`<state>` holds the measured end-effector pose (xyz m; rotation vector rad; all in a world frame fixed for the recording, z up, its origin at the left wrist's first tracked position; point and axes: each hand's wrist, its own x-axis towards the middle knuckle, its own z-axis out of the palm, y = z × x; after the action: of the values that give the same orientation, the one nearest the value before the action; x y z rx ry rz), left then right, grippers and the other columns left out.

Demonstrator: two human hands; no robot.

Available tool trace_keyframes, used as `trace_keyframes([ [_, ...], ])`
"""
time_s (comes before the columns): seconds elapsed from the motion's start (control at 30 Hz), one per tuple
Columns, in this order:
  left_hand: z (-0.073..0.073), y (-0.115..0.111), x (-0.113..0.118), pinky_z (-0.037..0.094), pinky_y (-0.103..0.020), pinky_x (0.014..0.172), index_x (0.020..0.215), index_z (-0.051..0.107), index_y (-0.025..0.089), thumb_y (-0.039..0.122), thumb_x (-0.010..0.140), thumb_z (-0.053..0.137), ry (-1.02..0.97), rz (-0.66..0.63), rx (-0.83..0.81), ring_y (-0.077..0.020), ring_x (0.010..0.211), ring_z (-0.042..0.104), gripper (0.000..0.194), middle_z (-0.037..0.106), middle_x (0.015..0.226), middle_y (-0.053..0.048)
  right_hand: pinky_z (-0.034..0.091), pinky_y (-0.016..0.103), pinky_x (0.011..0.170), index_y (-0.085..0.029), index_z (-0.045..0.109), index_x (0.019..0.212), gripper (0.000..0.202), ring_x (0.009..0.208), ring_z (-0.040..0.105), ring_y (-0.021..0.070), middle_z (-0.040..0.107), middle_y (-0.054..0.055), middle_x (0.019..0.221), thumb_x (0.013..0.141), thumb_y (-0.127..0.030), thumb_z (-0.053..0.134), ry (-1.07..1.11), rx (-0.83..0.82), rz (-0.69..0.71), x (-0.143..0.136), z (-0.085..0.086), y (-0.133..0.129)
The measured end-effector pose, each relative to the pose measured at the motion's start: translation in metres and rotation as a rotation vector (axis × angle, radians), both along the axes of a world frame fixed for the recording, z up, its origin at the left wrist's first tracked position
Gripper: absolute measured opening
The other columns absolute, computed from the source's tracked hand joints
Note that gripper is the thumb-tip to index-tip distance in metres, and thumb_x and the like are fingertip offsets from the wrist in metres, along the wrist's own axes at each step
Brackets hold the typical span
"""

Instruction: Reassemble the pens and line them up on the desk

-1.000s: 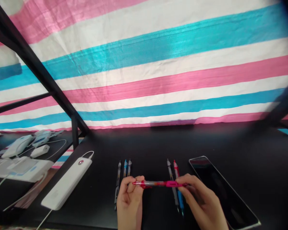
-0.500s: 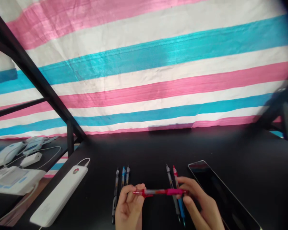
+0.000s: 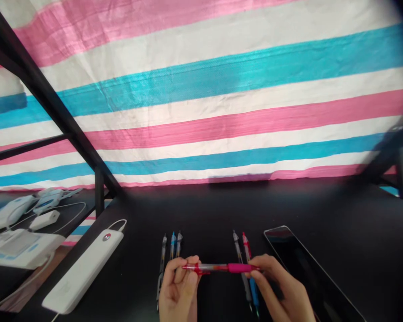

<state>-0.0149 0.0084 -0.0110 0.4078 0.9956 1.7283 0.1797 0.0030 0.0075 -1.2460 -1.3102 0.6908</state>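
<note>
A pink-and-clear pen (image 3: 218, 267) lies level between my two hands above the black table. My left hand (image 3: 181, 286) pinches its red clip end, and my right hand (image 3: 278, 284) pinches the tip end beyond the pink grip. Behind my left hand lie a black pen (image 3: 163, 255), a blue-topped pen (image 3: 172, 246) and a grey-topped pen (image 3: 179, 243), partly hidden by the fingers. Close to my right hand are a grey pen (image 3: 242, 268) and a pen with a red top and a blue lower part (image 3: 253, 286), which the held pen and fingers partly cover.
A white power strip (image 3: 83, 273) with a cable lies at the left. A dark smartphone (image 3: 309, 273) rests on the right, partly behind my right hand. White devices and cables (image 3: 27, 246) sit on a neighbouring table, past black frame bars (image 3: 50, 98). A striped sheet (image 3: 221, 89) hangs behind.
The right fingers have closed in on the pen's tip end, lying nearer together than before. The pen has shifted slightly left and sits more level. The other pens stay put.
</note>
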Motion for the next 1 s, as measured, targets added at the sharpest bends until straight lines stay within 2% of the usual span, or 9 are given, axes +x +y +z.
trace_keyframes([
  [0.1, 0.002, -0.001, 0.003, 0.064, -0.030, 0.078, 0.084, 0.075, 0.022, 0.028, 0.055, 0.100, -0.002, 0.026, 0.011, -0.0211, 0.079, 0.078, 0.039, 0.083, 0.086, -0.005, 0.047, 0.023, 0.052, -0.024, 0.067, 0.071, 0.032, 0.053, 0.058, 0.0154, 0.062, 0.000, 0.062, 0.098, -0.040, 0.060, -0.082, 0.000, 0.101, 0.005, 0.003, 0.001],
  [0.17, 0.003, -0.001, 0.004, 0.064, -0.030, 0.079, 0.084, 0.075, 0.022, 0.029, 0.055, 0.100, -0.008, 0.033, 0.013, -0.0210, 0.080, 0.078, 0.039, 0.083, 0.086, -0.005, 0.050, 0.022, 0.052, -0.026, 0.072, 0.092, 0.012, 0.053, 0.061, 0.0151, 0.068, 0.000, 0.068, 0.095, -0.035, 0.065, -0.097, 0.020, 0.118, 0.006, 0.001, 0.001],
  [0.27, 0.004, -0.001, 0.004, 0.064, -0.031, 0.080, 0.085, 0.075, 0.022, 0.027, 0.056, 0.100, -0.011, 0.011, 0.014, -0.0213, 0.081, 0.078, 0.039, 0.083, 0.088, -0.006, 0.056, 0.024, 0.059, -0.028, 0.067, 0.120, 0.029, 0.065, 0.071, 0.0187, 0.076, 0.002, 0.085, 0.091, -0.031, 0.070, -0.043, 0.067, 0.037, 0.004, -0.007, 0.001],
  [0.4, 0.005, -0.003, 0.004, 0.064, -0.031, 0.082, 0.090, 0.076, 0.022, 0.026, 0.060, 0.099, -0.011, 0.030, 0.016, -0.0220, 0.084, 0.078, 0.039, 0.083, 0.089, -0.006, 0.056, 0.024, 0.060, -0.027, 0.073, 0.096, 0.008, 0.065, 0.071, 0.0189, 0.076, 0.004, 0.083, 0.094, -0.027, 0.065, -0.136, 0.109, 0.041, 0.005, -0.009, 0.002],
  [0.5, 0.005, -0.006, 0.004, 0.064, -0.030, 0.082, 0.092, 0.076, 0.022, 0.026, 0.061, 0.098, -0.020, 0.037, 0.018, -0.0215, 0.084, 0.078, 0.039, 0.083, 0.090, -0.006, 0.054, 0.023, 0.055, -0.025, 0.074, 0.087, 0.015, 0.062, 0.070, 0.0191, 0.074, 0.004, 0.076, 0.096, -0.027, 0.063, -0.249, 0.112, 0.135, 0.010, -0.004, 0.003],
  [0.6, 0.005, -0.006, 0.004, 0.063, -0.028, 0.082, 0.092, 0.075, 0.022, 0.026, 0.061, 0.098, -0.025, 0.030, 0.023, -0.0201, 0.085, 0.079, 0.039, 0.083, 0.091, -0.006, 0.056, 0.023, 0.057, -0.026, 0.074, 0.103, 0.011, 0.062, 0.071, 0.0185, 0.074, 0.002, 0.078, 0.096, -0.028, 0.066, -0.286, 0.134, 0.170, 0.012, -0.004, 0.003],
  [0.7, 0.004, -0.004, 0.004, 0.063, -0.028, 0.083, 0.093, 0.075, 0.023, 0.025, 0.061, 0.098, -0.029, 0.033, 0.023, -0.0201, 0.087, 0.079, 0.039, 0.083, 0.092, -0.006, 0.056, 0.021, 0.054, -0.027, 0.066, 0.120, 0.027, 0.061, 0.071, 0.0168, 0.077, 0.002, 0.087, 0.094, -0.020, 0.067, -0.311, 0.239, 0.135, 0.012, -0.010, 0.005],
  [0.83, 0.004, -0.004, 0.004, 0.064, -0.029, 0.081, 0.093, 0.074, 0.022, 0.025, 0.061, 0.098, -0.030, 0.035, 0.012, -0.0209, 0.085, 0.079, 0.041, 0.083, 0.091, -0.006, 0.054, 0.021, 0.052, -0.024, 0.066, 0.101, 0.012, 0.066, 0.073, 0.0176, 0.073, 0.004, 0.082, 0.098, -0.015, 0.058, -0.366, 0.340, 0.141, 0.010, -0.010, 0.008],
  [1.0, 0.006, -0.004, 0.004, 0.063, -0.029, 0.084, 0.092, 0.074, 0.021, 0.027, 0.062, 0.098, -0.022, 0.055, 0.016, -0.0203, 0.086, 0.079, 0.039, 0.083, 0.092, -0.006, 0.053, 0.022, 0.054, -0.022, 0.066, 0.098, 0.010, 0.059, 0.066, 0.0152, 0.067, 0.001, 0.073, 0.099, -0.016, 0.058, -0.402, 0.350, 0.148, 0.007, 0.002, 0.008],
])
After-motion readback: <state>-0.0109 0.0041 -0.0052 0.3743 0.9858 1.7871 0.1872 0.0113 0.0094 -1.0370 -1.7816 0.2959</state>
